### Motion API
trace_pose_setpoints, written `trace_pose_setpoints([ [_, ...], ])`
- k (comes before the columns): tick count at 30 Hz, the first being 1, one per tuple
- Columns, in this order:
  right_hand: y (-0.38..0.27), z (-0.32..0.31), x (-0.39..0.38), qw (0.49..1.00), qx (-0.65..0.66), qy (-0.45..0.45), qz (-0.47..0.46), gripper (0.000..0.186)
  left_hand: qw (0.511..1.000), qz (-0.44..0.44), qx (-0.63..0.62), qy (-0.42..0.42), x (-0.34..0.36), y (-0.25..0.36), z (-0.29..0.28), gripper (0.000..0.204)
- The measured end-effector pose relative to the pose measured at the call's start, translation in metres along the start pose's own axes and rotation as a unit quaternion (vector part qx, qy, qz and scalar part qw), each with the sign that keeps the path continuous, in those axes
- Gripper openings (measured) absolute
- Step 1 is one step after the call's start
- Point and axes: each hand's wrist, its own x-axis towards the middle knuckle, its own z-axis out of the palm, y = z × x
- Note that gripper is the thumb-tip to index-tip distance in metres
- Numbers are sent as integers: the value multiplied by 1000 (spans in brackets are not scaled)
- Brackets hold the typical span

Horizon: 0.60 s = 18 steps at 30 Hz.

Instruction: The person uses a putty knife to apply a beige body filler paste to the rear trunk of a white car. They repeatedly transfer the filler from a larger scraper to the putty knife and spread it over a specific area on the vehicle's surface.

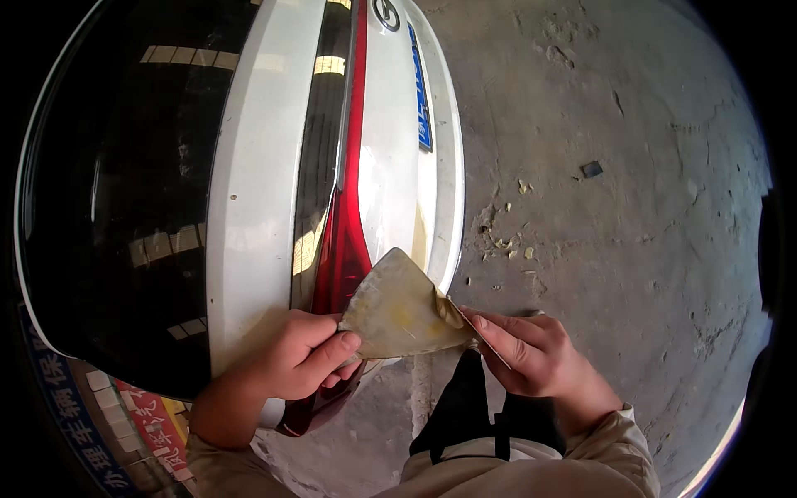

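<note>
My left hand (311,353) is closed on the left corner of a flat, roughly triangular putty board (403,311), its thumb on top. The board is greyish, with pale yellow smears on its face. My right hand (531,353) pinches a thin putty scraper (491,342), seen nearly edge-on, its fingers stretched along the blade. At the board's right edge, a dab of yellowish putty (450,313) lies where the scraper meets it. Both tools are above the corner of a white car (394,166), beside its red tail light (342,249).
The car's dark rear window (124,166) fills the left side. A blue number plate (422,100) is on its tail. Grey concrete floor (647,249) spreads right, with yellowish crumbs (501,243) and a small dark scrap (591,169). Red and blue banners (149,423) lie lower left.
</note>
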Motion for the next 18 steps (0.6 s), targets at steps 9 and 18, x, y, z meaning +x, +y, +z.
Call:
trace_pose_setpoints([
  [9,75,53,-38,973,146,-69,165,44,894,239,-302,229,0,-15,-28,35],
  [18,218,120,2,931,152,215,252,34,795,255,-101,540,22,1,-21,22],
])
